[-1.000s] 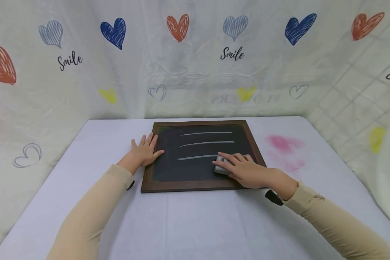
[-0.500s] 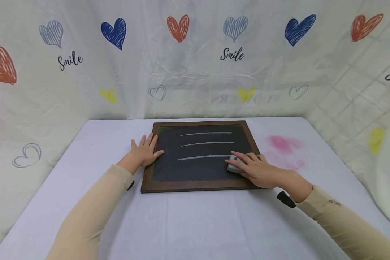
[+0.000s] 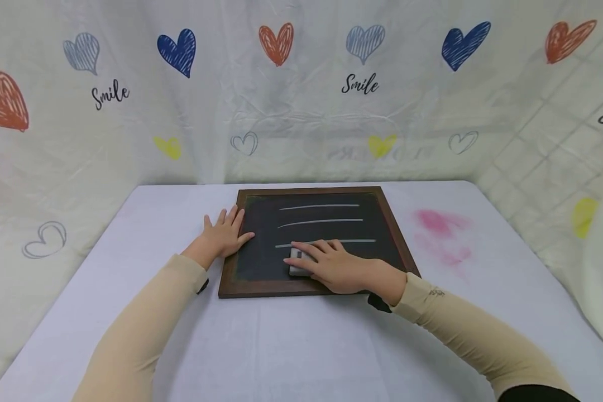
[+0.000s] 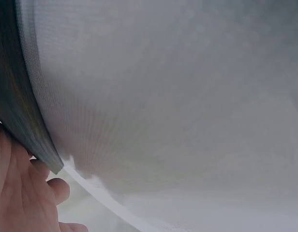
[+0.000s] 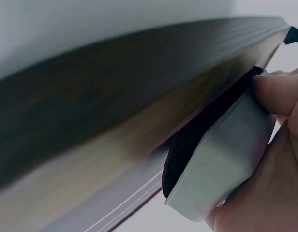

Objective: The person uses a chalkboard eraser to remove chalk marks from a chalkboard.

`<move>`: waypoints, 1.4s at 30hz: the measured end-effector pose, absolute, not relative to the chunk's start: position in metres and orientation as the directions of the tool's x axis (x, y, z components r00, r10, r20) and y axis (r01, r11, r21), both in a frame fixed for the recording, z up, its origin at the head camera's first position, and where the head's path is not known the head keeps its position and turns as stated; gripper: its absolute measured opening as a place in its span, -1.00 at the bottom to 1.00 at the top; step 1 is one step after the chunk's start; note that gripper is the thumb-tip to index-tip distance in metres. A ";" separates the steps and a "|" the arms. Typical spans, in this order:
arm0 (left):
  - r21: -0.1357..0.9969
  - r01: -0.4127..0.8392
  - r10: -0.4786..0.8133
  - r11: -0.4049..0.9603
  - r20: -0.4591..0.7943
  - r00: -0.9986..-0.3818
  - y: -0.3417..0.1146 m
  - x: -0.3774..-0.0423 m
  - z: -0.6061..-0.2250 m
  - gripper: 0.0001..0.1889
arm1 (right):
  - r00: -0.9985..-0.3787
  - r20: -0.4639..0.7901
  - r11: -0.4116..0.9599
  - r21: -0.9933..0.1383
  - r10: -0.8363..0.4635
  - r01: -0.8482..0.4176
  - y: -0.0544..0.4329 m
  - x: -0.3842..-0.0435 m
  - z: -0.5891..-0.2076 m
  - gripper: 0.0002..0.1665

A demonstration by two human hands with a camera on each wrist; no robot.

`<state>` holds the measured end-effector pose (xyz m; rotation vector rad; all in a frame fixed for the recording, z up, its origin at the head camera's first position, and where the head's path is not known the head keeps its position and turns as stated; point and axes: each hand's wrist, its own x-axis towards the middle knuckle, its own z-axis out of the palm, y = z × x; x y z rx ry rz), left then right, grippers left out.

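Note:
A wood-framed chalkboard (image 3: 261, 262) lies flat on the table, three pale lines drawn across it. Fingers spread, my left hand (image 3: 223, 234) rests on the board's left frame; in the left wrist view the hand (image 4: 28, 193) shows beside the dark frame edge (image 4: 23, 101). My right hand (image 3: 347, 268) grips a light grey eraser (image 3: 298, 272) just below the left half of the lowest line (image 3: 357, 241). In the right wrist view the eraser (image 5: 221, 154) has its dark felt side toward the board, with the thumb and palm around its body.
A white cloth covers the table (image 3: 281, 346), with a pink smudge (image 3: 439, 223) right of the board. Behind hangs a pale curtain (image 3: 301, 100) printed with hearts and "Smile".
My right hand and the eraser first slid right along the board's lower part, then moved well back to the left. The three lines remain visible. The left hand has stayed put.

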<state>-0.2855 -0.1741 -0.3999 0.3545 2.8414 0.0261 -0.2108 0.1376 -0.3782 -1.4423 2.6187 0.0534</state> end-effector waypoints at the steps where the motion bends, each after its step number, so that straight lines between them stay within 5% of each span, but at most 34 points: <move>1: 0.052 0.237 0.242 0.970 -0.272 -0.931 -0.174 -0.285 -0.400 -0.13 | -0.518 -0.151 0.529 -0.037 -0.842 -0.848 0.133 -0.210 -0.378 -0.24; 19: 0.056 0.240 0.246 0.969 -0.271 -0.931 -0.173 -0.283 -0.397 -0.14 | -0.610 -0.116 0.620 -0.171 -0.784 -0.765 0.188 -0.219 -0.379 -0.23; 42: 0.051 0.244 0.249 0.968 -0.275 -0.929 -0.173 -0.282 -0.397 -0.15 | -0.727 -0.026 0.725 -0.102 -0.686 -0.681 0.290 -0.233 -0.371 -0.26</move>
